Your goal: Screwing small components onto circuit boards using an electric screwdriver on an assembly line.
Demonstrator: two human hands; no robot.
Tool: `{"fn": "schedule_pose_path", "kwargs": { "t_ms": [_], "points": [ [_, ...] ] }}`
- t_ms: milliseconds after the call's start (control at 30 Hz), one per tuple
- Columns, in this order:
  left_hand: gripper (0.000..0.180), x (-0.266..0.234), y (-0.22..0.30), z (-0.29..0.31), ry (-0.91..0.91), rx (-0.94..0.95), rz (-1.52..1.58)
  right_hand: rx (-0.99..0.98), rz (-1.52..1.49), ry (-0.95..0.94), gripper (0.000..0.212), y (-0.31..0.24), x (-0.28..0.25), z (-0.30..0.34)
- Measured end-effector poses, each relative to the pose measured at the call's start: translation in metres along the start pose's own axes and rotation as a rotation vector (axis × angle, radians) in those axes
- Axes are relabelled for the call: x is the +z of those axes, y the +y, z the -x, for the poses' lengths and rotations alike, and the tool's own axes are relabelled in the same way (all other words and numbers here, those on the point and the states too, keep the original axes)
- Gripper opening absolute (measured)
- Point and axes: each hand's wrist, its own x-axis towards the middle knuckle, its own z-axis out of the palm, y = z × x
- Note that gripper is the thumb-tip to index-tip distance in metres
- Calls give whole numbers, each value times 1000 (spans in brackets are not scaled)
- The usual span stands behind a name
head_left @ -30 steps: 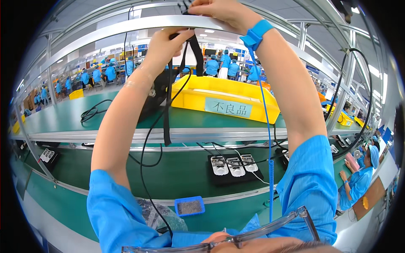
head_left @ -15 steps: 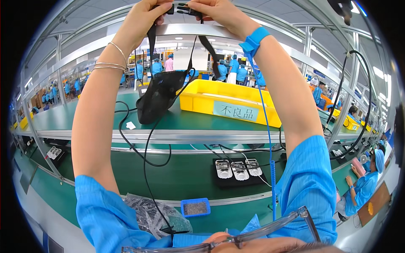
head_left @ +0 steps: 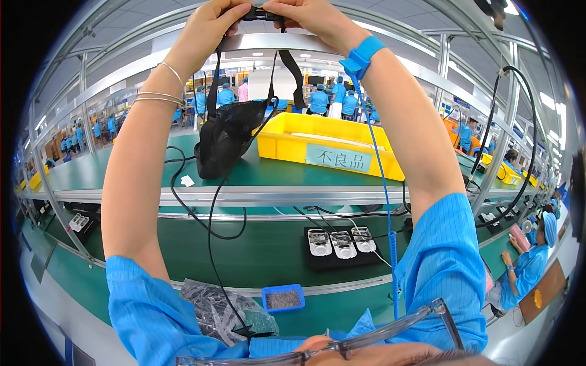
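Silver rail (head_left: 274, 42) below, black buckle (head_left: 262, 14) between both hands (head_left: 212, 23) (head_left: 312, 18)

A lettered pale-green label (head_left: 338, 158) fronts the yellow bin (head_left: 279, 146)

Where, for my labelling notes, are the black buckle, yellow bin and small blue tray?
Black buckle (head_left: 261, 15): head view, its middle.
Yellow bin (head_left: 282, 148): head view, front wall.
Blue tray (head_left: 284, 309): head view, near rim.

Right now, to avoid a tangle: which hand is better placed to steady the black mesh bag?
Probably the left hand: it is nearly above the black mesh bag, while the right hand is farther across, its wristband joined to a blue cord. Both hold the black buckle.
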Motion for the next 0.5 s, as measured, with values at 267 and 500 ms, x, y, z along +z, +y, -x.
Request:
{"fn": "schedule_pose_path", "kwargs": {
  "t_ms": [267, 500],
  "points": [
    [24, 17, 0, 0, 124, 143, -319, -100, 224, 134, 29, -6, 17, 4],
    [37, 17, 34, 38, 125, 209, -281, -516, 837, 543, 30, 4, 14, 11]
  ]
}}
